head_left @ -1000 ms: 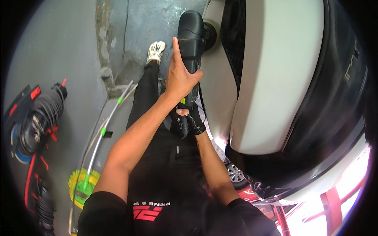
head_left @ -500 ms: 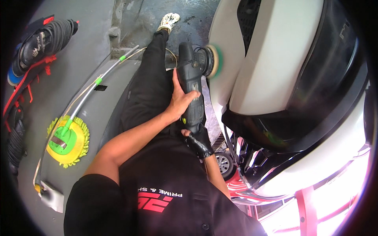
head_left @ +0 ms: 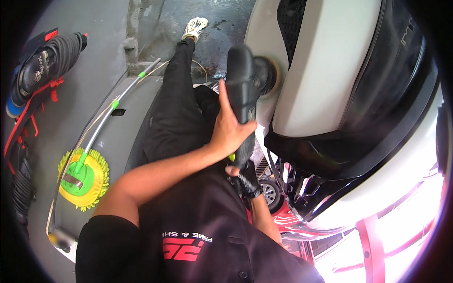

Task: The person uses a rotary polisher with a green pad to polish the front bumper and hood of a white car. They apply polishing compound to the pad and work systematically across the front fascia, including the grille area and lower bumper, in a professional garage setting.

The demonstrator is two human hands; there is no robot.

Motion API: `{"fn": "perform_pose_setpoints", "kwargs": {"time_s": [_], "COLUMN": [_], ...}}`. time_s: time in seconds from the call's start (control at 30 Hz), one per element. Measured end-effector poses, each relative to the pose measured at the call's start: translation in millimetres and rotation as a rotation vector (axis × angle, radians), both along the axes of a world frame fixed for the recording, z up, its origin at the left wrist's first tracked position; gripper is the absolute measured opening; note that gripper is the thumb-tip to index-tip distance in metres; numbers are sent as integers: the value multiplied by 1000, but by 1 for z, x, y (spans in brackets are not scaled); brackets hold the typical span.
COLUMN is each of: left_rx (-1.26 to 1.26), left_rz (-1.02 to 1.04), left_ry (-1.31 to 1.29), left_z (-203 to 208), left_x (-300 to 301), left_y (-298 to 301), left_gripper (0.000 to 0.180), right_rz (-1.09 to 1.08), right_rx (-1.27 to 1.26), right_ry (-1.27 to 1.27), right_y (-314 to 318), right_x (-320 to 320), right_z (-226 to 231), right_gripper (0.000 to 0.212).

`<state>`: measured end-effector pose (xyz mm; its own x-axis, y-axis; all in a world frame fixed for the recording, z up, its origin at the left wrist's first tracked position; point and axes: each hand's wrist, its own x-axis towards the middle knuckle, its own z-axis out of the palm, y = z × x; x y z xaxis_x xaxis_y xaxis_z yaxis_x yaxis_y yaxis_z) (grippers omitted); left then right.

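A black car polisher is held lengthwise in front of me, its round pad against the white car body panel. My left hand is closed on the middle of the polisher body, bare, with the thumb side showing and the other fingers largely hidden. Around the rear end of the polisher, my right hand is closed in a black glove; a bare fingertip shows there. Much of the pad's face is hidden against the panel.
A green and yellow mop with a long pole is at the left. Another polisher with a coiled cord hangs at far left beside red straps. Black trim borders the white panel. A car wheel shows below.
The polisher and both my hands have moved right, toward the car. The green pad edge seen earlier is now mostly out of sight against the white panel.
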<state>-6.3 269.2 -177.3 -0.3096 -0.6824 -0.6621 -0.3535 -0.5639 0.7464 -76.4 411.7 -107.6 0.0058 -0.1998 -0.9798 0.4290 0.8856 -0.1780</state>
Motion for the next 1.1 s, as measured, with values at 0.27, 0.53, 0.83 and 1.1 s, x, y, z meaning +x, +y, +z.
{"fn": "perform_pose_setpoints", "kwargs": {"time_s": [0.27, 0.53, 0.83, 1.1], "left_rx": [-108, 71, 376, 733], "left_rz": [-23, -19, -28, 21], "left_ry": [-20, -51, -88, 282], "left_z": [-21, 11, 51, 45], "left_x": [0, 30, 38, 58], "left_y": [-8, 62, 99, 102], "left_gripper": [124, 126, 126, 83], "right_rz": [-37, 186, 232, 365], "right_rx": [-88, -205, -194, -193], "right_ry": [-25, 41, 20, 347], "right_y": [7, 83, 143, 159], "right_x": [-2, 8, -5, 13], "right_z": [-31, -15, 28, 59], "right_gripper": [22, 26, 40, 40]}}
